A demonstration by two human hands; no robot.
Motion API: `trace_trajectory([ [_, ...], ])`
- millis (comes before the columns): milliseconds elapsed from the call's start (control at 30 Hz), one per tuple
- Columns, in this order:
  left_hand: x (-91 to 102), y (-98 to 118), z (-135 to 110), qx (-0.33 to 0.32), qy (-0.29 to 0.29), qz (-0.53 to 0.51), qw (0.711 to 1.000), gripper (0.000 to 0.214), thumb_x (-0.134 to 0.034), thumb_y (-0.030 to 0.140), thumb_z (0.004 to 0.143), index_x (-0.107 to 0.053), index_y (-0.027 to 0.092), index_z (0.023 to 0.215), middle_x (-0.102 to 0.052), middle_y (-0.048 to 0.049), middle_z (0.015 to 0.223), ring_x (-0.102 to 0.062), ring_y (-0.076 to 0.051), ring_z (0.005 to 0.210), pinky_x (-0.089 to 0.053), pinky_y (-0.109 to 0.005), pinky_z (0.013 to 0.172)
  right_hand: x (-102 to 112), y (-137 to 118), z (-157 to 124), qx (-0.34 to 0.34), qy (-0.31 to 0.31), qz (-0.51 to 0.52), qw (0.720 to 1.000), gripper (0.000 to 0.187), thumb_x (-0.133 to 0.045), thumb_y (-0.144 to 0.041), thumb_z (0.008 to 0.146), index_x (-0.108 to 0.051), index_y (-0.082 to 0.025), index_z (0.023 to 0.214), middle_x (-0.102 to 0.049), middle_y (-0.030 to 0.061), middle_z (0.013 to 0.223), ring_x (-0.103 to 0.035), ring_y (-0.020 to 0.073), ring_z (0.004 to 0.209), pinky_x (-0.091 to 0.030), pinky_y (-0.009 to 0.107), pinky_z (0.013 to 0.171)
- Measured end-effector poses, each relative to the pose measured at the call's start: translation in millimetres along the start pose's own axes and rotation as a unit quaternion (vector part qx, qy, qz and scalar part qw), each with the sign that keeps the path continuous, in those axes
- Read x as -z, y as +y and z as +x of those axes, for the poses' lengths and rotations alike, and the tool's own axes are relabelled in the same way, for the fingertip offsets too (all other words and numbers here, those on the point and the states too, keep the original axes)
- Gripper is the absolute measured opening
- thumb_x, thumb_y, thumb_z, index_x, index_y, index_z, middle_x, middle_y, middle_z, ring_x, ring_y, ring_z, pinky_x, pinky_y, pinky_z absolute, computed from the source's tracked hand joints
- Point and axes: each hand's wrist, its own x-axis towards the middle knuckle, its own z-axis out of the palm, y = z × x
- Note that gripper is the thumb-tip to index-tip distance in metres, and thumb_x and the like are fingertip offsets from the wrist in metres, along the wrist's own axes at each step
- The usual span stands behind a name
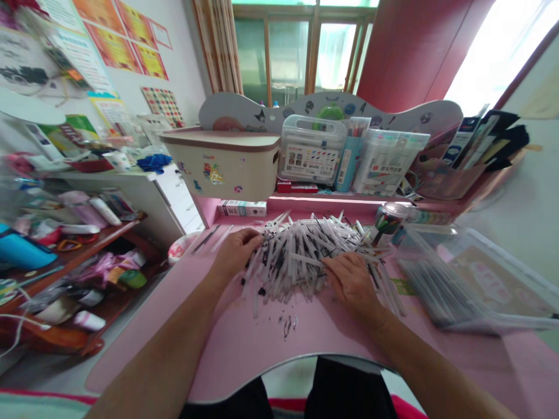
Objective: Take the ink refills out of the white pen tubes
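Observation:
A big heap of thin translucent white tubes (288, 250), some with dark ends or dark cores, lies on the pink desk (244, 355). At the heap's left edge is my left hand (233, 253), its fingers closed together; what they hold, if anything, is hidden. My right hand (353, 282) rests against the right front of the heap. Its thumb and fingers pinch the end of one pale tube (305, 259), which points left across the others. Small dark bits (287, 326) are scattered on the desk in front of the heap.
An open clear plastic box (441, 291) holding many thin sticks stands at right. Behind the heap are a jar of pens (391, 218), a small carton (242, 208) and a shelf with a beige lidded bin (231, 169) and clear cases (312, 154). Dark thin sticks (205, 238) lie left.

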Motion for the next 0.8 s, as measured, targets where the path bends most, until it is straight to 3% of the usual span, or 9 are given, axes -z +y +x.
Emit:
trace_trajectory([
  [100,8.3,-23,13,0.071,0.033,0.107,0.991,0.028,-0.055,0.036,0.078,-0.072,0.015,0.083,-0.074,-0.0164,0.088,-0.068,-0.032,0.086,-0.048,-0.038,0.074,0,1,-1,-0.021,0.004,0.002,1.000,0.021,-0.047,-0.020,0.098,-0.068,-0.015,0.101,-0.069,0.0073,0.086,-0.054,0.0223,0.083,-0.041,0.038,0.080],
  [267,3.5,-44,18,0.108,0.007,0.184,0.977,0.027,-0.061,0.042,0.072,-0.070,0.017,0.067,-0.074,-0.0187,0.081,-0.069,-0.035,0.082,-0.046,-0.036,0.066,-1,3,-2,-0.033,-0.005,0.009,0.999,0.020,-0.048,-0.021,0.097,-0.068,-0.016,0.100,-0.069,0.0079,0.086,-0.055,0.0228,0.083,-0.041,0.039,0.079],
  [467,0.2,-49,21,0.111,-0.009,0.211,0.971,0.033,-0.055,0.041,0.077,-0.073,0.014,0.076,-0.074,-0.0235,0.090,-0.069,-0.037,0.088,-0.046,-0.037,0.067,1,4,-3,-0.039,-0.006,0.014,0.999,0.019,-0.049,-0.021,0.097,-0.066,-0.015,0.101,-0.068,0.0078,0.086,-0.055,0.0229,0.084,-0.042,0.038,0.080],
  [600,3.2,-51,23,0.115,-0.015,0.212,0.970,0.028,-0.055,0.035,0.073,-0.074,0.014,0.071,-0.074,-0.0225,0.089,-0.069,-0.036,0.087,-0.047,-0.037,0.068,2,4,-3,-0.039,0.002,0.014,0.999,0.016,-0.050,-0.020,0.096,-0.065,-0.015,0.101,-0.068,0.0074,0.085,-0.055,0.0228,0.083,-0.042,0.037,0.079],
  [800,19.9,-42,20,0.132,0.028,0.187,0.973,0.029,-0.056,0.038,0.070,-0.074,0.015,0.073,-0.074,-0.0178,0.083,-0.069,-0.035,0.085,-0.047,-0.035,0.066,3,4,0,-0.046,0.033,0.031,0.998,0.012,-0.049,-0.017,0.094,-0.060,-0.017,0.100,-0.067,0.0078,0.090,-0.057,0.0224,0.086,-0.046,0.036,0.080],
])
